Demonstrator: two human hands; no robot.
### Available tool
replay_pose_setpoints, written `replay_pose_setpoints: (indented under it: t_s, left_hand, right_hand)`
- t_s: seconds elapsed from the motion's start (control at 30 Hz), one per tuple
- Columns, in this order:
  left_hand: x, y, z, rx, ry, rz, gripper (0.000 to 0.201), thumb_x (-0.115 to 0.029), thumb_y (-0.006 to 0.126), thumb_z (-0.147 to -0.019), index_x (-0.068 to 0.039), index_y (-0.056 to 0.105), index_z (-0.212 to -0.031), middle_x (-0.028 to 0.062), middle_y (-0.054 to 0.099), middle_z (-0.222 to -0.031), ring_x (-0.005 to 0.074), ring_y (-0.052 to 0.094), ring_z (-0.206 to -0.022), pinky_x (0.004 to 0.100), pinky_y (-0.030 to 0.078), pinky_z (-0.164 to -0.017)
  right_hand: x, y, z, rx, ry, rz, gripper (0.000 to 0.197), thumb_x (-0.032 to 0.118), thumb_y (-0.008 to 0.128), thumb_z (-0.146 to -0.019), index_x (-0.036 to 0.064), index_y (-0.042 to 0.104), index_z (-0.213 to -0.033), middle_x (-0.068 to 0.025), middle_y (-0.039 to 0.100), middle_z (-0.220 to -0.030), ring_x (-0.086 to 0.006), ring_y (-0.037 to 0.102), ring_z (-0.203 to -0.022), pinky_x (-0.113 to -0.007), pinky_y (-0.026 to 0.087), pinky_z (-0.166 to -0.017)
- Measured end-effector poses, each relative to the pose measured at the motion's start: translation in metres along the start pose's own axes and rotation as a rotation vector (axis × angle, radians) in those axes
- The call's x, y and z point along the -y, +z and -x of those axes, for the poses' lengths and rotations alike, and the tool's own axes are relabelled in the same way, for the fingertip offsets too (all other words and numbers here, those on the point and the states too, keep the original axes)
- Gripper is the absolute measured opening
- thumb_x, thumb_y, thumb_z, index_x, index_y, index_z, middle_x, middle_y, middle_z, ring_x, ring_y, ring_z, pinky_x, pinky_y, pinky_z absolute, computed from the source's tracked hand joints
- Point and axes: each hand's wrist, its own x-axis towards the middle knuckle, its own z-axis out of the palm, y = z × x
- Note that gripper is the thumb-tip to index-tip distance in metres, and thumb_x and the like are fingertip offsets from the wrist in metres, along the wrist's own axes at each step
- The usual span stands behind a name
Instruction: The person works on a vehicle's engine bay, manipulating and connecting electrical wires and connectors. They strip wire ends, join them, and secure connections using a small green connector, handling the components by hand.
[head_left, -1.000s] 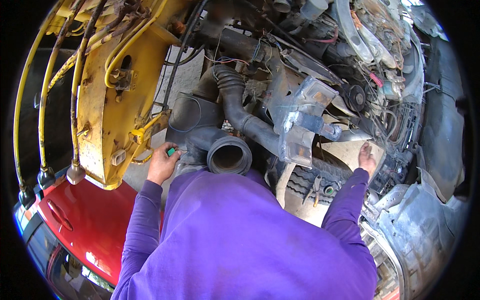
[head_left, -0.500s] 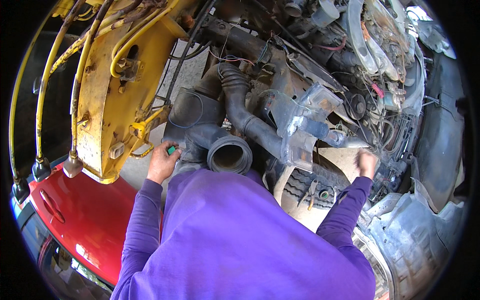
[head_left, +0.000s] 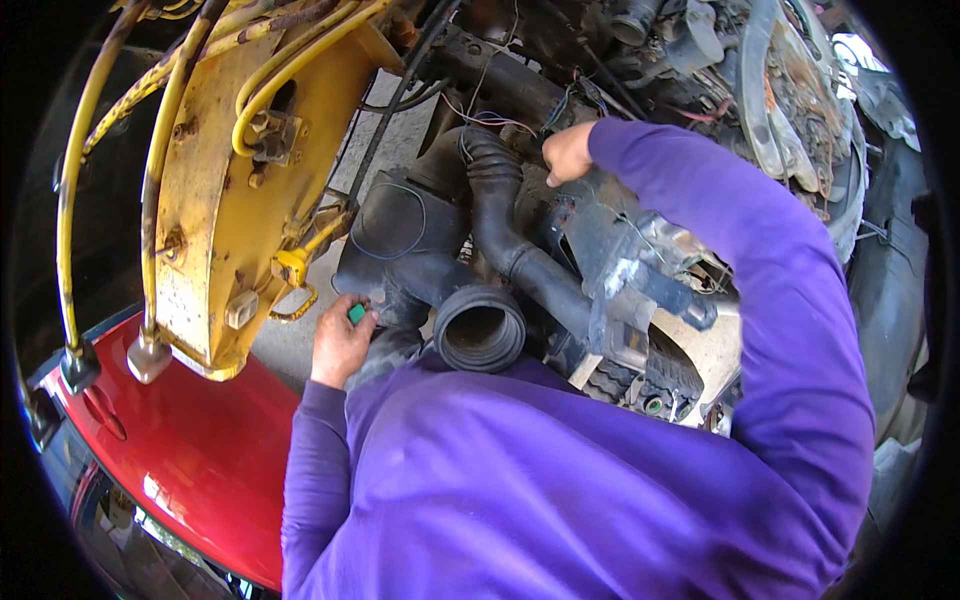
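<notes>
My left hand (head_left: 340,343) is closed round a small green object (head_left: 356,314), of which only a bit shows between thumb and fingers. It is beside the black plastic duct, whose round ribbed mouth (head_left: 521,330) opens toward my body. Stretched far forward, my right hand (head_left: 568,154) has its fingers curled down close to the dark metal frame; anything in them is hidden. Left of it runs a black ribbed hose (head_left: 493,180). Thin loose wires (head_left: 488,120) trail just beyond that hose, and another bundle lies by the right fingers.
A yellow steel beam (head_left: 240,200) with hoses stands at left, above a red car panel (head_left: 220,440). Ahead and right is a dirty engine (head_left: 800,110). Below a bracket (head_left: 625,335) is a tyre (head_left: 675,365) with small metal parts on it.
My right hand has swung from the right side, above the ground near the tyre, forward and left to the frame by the wires. The left hand keeps the green object.
</notes>
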Motion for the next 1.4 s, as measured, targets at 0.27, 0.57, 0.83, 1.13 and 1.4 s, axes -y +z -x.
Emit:
replay_pose_setpoints:
  t_s: [0.27, 0.57, 0.83, 1.13, 1.4]
  left_hand:
    - [-0.005, 0.012, 0.036, -0.081, -0.22, 0.072, 0.027, -0.011, 0.077, -0.085, -0.001, 0.071, -0.109, 0.0187, 0.075, -0.095, 0.0337, 0.073, -0.088, 0.0407, 0.056, -0.081]
    - [0.003, -0.003, 0.032, -0.083, -0.167, 0.042, 0.026, -0.011, 0.076, -0.086, -0.002, 0.071, -0.11, 0.0092, 0.072, -0.085, 0.0158, 0.058, -0.066, 0.0325, 0.049, -0.065]
    - [0.0, -0.009, 0.037, -0.082, -0.198, 0.084, 0.027, -0.011, 0.077, -0.085, -0.001, 0.071, -0.11, 0.0171, 0.073, -0.088, 0.0263, 0.067, -0.072, 0.0388, 0.054, -0.072]
    - [-0.004, -0.003, 0.055, -0.131, -0.233, 0.045, 0.027, -0.011, 0.077, -0.085, -0.002, 0.071, -0.109, 0.0184, 0.073, -0.093, 0.0317, 0.07, -0.08, 0.0403, 0.054, -0.076]
    - [0.003, 0.003, 0.069, -0.134, -0.287, 0.032, 0.03, -0.012, 0.077, -0.085, -0.001, 0.071, -0.112, 0.0167, 0.075, -0.097, 0.0295, 0.071, -0.087, 0.0378, 0.054, -0.082]
  right_hand:
    - [-0.036, 0.055, -0.126, 0.087, 0.066, 0.122, 0.05, 0.039, 0.058, -0.097, -0.0016, 0.074, -0.121, -0.0226, 0.072, -0.124, -0.0387, 0.067, -0.119, -0.05, 0.052, -0.101]
    - [-0.053, 0.138, -0.203, 0.15, 0.029, 0.323, 0.036, 0.024, 0.067, -0.09, 0.0114, 0.078, -0.122, -0.013, 0.074, -0.126, -0.0338, 0.071, -0.116, -0.052, 0.057, -0.093]
    - [-0.021, 0.123, -0.177, -0.035, 0.359, 0.111, 0.036, 0.025, 0.069, -0.088, 0.0124, 0.079, -0.121, -0.0126, 0.074, -0.127, -0.0321, 0.071, -0.116, -0.051, 0.059, -0.091]
    - [-0.011, 0.115, -0.179, -0.089, 0.449, 0.101, 0.037, 0.026, 0.071, -0.086, 0.0135, 0.08, -0.12, -0.0121, 0.075, -0.127, -0.0302, 0.072, -0.117, -0.049, 0.061, -0.088]
    - [-0.027, 0.116, -0.186, 0.08, 0.409, 0.168, 0.034, 0.022, 0.065, -0.092, 0.0123, 0.079, -0.122, -0.0113, 0.074, -0.128, -0.032, 0.07, -0.119, -0.052, 0.059, -0.089]
